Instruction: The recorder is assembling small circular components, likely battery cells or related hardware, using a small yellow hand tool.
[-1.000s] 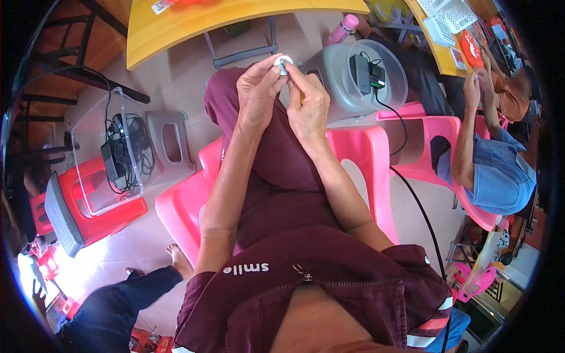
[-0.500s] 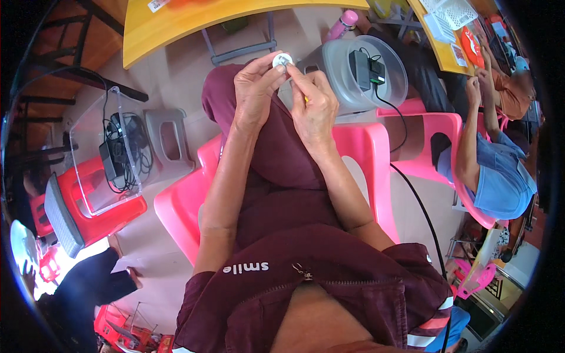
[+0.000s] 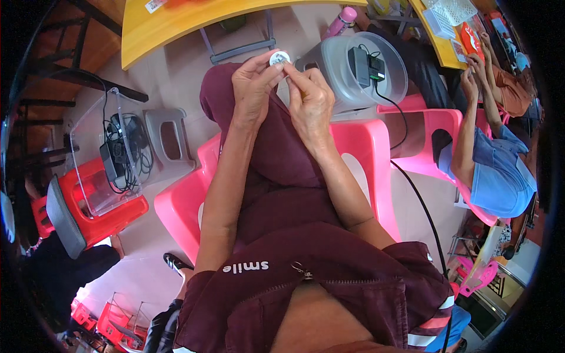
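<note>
A small round white piece [image 3: 279,57] with grey marks on its face is held up over my knees. My left hand [image 3: 254,82] pinches it between thumb and fingers at its left and lower edge. At its lower right, my right hand [image 3: 309,97] has its thumb and forefinger closed together against it, the other fingers curled in. Whether a smaller part sits between the right fingertips is too small to tell.
A yellow table [image 3: 235,16] stands ahead. To the right are a clear plastic tub [image 3: 338,76] with black adapters [image 3: 360,66] on it, a pink bottle [image 3: 340,22] and a seated co-worker in blue [image 3: 500,173]. At left stand a grey stool [image 3: 166,141] and a clear box [image 3: 106,200] with cables.
Both hands have shifted slightly left with the white piece, still pinching it. Behind at lower left, a person's foot and leg have come into view, and a dark-clothed person has moved.
</note>
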`<state>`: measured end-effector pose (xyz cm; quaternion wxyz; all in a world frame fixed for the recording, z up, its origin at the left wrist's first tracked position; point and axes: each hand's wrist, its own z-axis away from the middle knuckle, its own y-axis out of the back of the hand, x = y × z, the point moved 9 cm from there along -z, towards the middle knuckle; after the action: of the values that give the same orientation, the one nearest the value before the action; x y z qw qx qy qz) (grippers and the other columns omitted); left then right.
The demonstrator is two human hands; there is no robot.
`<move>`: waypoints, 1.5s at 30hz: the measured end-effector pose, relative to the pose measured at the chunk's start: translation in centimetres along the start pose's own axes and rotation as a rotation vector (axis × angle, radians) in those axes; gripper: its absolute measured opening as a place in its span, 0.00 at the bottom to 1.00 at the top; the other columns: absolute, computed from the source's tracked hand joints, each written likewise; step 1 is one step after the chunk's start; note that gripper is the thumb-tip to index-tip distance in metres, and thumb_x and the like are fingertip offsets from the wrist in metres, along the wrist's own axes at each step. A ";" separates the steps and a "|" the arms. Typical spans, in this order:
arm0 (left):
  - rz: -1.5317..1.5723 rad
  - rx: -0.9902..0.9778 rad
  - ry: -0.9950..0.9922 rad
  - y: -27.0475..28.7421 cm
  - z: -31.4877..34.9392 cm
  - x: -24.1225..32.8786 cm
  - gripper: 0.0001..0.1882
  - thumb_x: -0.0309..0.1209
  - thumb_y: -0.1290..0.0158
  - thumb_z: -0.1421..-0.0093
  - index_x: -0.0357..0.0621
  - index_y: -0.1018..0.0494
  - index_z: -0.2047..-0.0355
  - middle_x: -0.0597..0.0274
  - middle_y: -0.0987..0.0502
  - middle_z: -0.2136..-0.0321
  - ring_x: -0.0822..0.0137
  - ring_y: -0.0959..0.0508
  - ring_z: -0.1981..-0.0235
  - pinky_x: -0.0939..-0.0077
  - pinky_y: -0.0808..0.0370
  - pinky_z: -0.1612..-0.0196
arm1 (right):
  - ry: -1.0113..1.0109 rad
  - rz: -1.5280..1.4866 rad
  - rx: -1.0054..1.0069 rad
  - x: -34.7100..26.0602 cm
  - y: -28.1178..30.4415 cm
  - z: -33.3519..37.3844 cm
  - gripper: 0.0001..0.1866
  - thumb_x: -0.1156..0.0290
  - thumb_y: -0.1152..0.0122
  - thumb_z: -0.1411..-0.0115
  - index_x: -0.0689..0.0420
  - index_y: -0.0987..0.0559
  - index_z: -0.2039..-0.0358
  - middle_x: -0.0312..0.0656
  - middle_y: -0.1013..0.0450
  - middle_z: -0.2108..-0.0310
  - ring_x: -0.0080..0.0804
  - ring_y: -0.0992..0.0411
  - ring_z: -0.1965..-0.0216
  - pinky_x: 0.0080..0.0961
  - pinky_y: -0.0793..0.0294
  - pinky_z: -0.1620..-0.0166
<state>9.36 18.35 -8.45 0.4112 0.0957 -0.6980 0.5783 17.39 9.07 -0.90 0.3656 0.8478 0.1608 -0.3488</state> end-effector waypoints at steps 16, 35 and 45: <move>-0.079 0.004 -0.012 0.4 -0.2 -0.2 0.13 0.18 0.49 0.44 0.33 0.27 0.57 0.49 0.24 0.57 0.64 0.23 0.58 0.73 0.24 0.54 | -0.022 0.074 0.014 -0.1 -0.5 -0.2 0.12 0.82 0.42 0.48 0.57 0.19 0.64 0.45 0.32 0.79 0.38 0.31 0.78 0.30 0.33 0.73; 0.018 -0.014 0.110 0.1 -0.4 -0.7 0.13 0.22 0.50 0.42 0.31 0.27 0.57 0.52 0.23 0.60 0.65 0.23 0.59 0.74 0.24 0.55 | -0.012 0.185 -0.080 -0.3 0.2 -1.1 0.11 0.76 0.44 0.47 0.51 0.19 0.63 0.48 0.31 0.76 0.49 0.28 0.76 0.41 0.30 0.74; -0.001 -0.023 0.116 0.4 -0.4 -1.0 0.14 0.23 0.52 0.41 0.31 0.29 0.55 0.43 0.26 0.56 0.60 0.24 0.54 0.68 0.26 0.50 | -0.038 0.188 -0.102 -0.3 0.2 -1.1 0.10 0.76 0.44 0.47 0.52 0.19 0.64 0.49 0.31 0.76 0.49 0.28 0.75 0.41 0.29 0.72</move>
<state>9.92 18.47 -9.48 0.4524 0.0575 -0.6795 0.5747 17.80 9.69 -0.04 0.4425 0.8325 0.0913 -0.3205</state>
